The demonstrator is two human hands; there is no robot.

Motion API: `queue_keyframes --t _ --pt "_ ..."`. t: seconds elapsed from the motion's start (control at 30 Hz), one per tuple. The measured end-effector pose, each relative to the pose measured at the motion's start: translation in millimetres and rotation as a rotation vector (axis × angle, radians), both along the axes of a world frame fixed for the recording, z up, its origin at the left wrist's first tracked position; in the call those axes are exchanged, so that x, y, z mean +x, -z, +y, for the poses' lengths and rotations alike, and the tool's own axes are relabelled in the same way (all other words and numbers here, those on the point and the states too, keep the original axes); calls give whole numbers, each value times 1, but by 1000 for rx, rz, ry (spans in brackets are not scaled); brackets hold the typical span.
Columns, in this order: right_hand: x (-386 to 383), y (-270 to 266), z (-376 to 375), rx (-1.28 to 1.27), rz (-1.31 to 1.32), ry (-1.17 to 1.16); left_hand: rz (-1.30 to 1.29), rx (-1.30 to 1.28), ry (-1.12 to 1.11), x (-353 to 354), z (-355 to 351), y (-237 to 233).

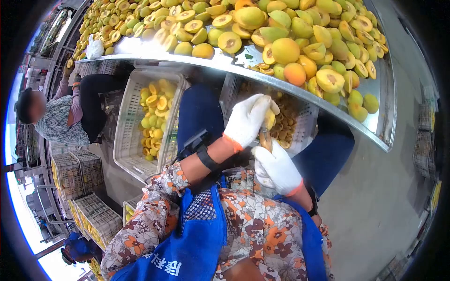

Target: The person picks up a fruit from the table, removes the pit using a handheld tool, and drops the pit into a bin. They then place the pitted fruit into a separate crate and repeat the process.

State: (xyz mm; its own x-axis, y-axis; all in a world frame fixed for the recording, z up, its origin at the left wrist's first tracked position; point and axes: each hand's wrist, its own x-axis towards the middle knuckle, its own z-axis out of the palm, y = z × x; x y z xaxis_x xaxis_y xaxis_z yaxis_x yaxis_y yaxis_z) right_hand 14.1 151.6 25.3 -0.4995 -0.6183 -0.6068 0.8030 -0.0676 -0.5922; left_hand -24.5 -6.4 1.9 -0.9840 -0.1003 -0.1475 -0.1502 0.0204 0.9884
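Gripping a fruit half (269, 119) in the left hand (246, 122).
Right hand (276, 169) clenches a tool (265, 139) just below, pointing up at it.

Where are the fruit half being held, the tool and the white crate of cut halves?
fruit half (269, 119), head view, yellow edge beside the left hand (246, 122).
tool (266, 139), head view, shaft above the right hand (276, 169).
white crate (125, 119), head view, its left wall.
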Motion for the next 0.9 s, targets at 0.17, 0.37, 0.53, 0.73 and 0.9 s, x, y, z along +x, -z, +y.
queue_keyframes --t 0.17,0.37,0.53,0.73,0.9 --pt "-4 4 5 -266 -272 -70 -14 288 208 1 -15 -6" --pt "-12 1 2 -374 -284 -56 74 444 189 -8 -17 3" --pt "-20 -10 2 -460 -270 -197 -51 865 -288 1 -11 -16" --pt "-18 10 17 -32 35 -128 179 -14 -441 7 -145 -18" --pt "-17 32 22 70 42 -116 246 -1490 -416 -34 -164 -32"
